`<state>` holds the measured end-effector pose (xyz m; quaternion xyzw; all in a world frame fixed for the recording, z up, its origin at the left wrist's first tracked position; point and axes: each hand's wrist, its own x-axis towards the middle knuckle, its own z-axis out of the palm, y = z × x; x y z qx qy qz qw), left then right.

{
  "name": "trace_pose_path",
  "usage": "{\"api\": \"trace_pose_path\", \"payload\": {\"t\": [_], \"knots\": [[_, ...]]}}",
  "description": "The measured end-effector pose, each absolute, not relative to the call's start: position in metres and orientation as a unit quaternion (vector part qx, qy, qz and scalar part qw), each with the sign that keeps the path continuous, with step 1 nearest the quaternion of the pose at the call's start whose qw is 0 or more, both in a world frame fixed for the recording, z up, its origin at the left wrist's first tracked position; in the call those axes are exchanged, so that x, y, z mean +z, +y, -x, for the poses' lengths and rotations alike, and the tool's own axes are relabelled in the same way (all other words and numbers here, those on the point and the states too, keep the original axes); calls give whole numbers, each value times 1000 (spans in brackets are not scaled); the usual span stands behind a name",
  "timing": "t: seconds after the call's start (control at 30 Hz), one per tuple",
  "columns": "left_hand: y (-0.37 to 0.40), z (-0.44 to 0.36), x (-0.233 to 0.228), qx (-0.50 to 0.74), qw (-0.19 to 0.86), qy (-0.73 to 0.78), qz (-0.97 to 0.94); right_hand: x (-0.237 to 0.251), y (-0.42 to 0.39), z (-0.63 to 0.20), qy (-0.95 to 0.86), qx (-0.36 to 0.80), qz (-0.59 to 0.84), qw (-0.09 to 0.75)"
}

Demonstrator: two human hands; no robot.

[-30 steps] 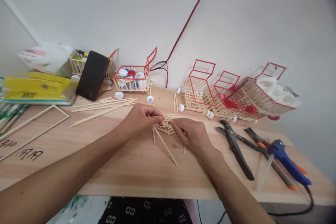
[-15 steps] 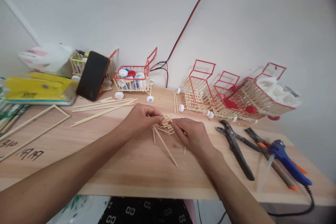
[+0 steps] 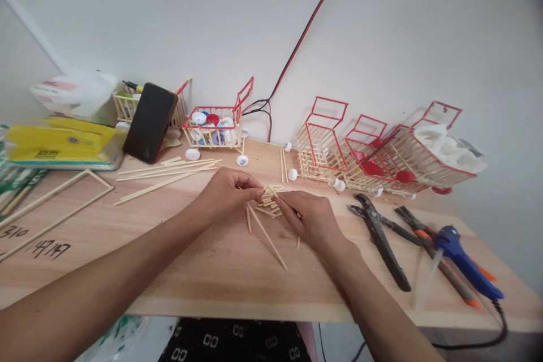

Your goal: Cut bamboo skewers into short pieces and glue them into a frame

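My left hand [image 3: 229, 192] is closed, thumb and forefinger pinching a thin wooden stick [image 3: 269, 239] whose long end slants down toward the table's front edge. Opposite it, my right hand [image 3: 311, 218] pinches a short wooden stick [image 3: 272, 190] between thumb and fingertips. The two hands are close together, with a small gap between their fingertips. Behind and under the fingers lies a small heap of short cut sticks [image 3: 267, 202], partly hidden. One more short piece [image 3: 249, 220] rests just below my left fingertips.
Longer sticks [image 3: 169, 172] lie behind my left arm, near a stick frame [image 3: 63, 192]. Mini stick carts, one filled with bottle caps [image 3: 212, 127], line the wall, with a phone [image 3: 150, 121]. Pliers [image 3: 382, 243] and a blue glue gun [image 3: 466, 266] lie at right.
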<state>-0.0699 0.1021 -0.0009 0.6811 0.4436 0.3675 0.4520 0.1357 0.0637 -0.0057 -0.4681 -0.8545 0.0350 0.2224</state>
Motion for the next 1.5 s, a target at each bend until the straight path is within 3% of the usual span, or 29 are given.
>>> {"api": "trace_pose_path", "payload": {"t": [1.5], "knots": [[102,70,-2,357,441,452,-688,-5,64,-136,-857,14,470,211]]}}
